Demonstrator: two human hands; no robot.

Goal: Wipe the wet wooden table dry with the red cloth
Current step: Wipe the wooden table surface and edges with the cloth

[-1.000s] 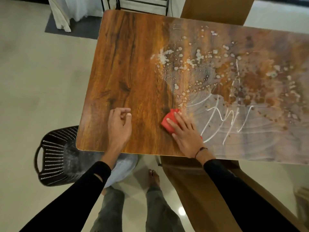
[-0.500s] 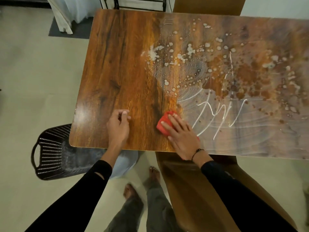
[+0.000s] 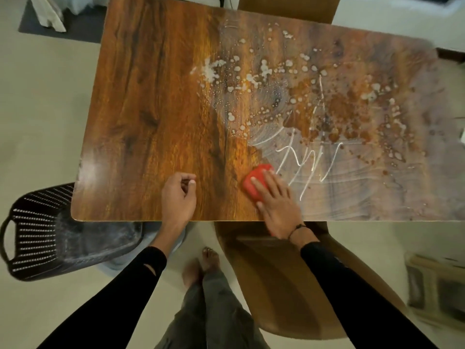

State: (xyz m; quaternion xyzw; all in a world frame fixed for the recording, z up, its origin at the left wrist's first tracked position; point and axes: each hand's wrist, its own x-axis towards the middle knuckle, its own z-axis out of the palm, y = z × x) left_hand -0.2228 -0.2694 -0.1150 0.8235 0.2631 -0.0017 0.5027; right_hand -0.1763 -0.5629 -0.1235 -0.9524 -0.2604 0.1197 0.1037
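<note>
Wooden table (image 3: 156,102) dry on left half, droplets and streaks (image 3: 309,162) on right, right hand (image 3: 276,200) flat, fingers straight, pressing red cloth (image 3: 254,183) near front edge, left hand (image 3: 178,195) loosely curled, holding nothing, black basket (image 3: 32,233) and brown chair (image 3: 284,285) on pale floor.

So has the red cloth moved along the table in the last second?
No. The red cloth sits in the same spot beside the white zigzag streaks under the right hand; only the camera shifted.

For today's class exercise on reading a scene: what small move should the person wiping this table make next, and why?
Probably slide the red cloth rightward and away from the body. The right hand presses it flat at the dry wood's boundary, while droplets and streaks cover the table just beyond. The left hand only rests.
</note>
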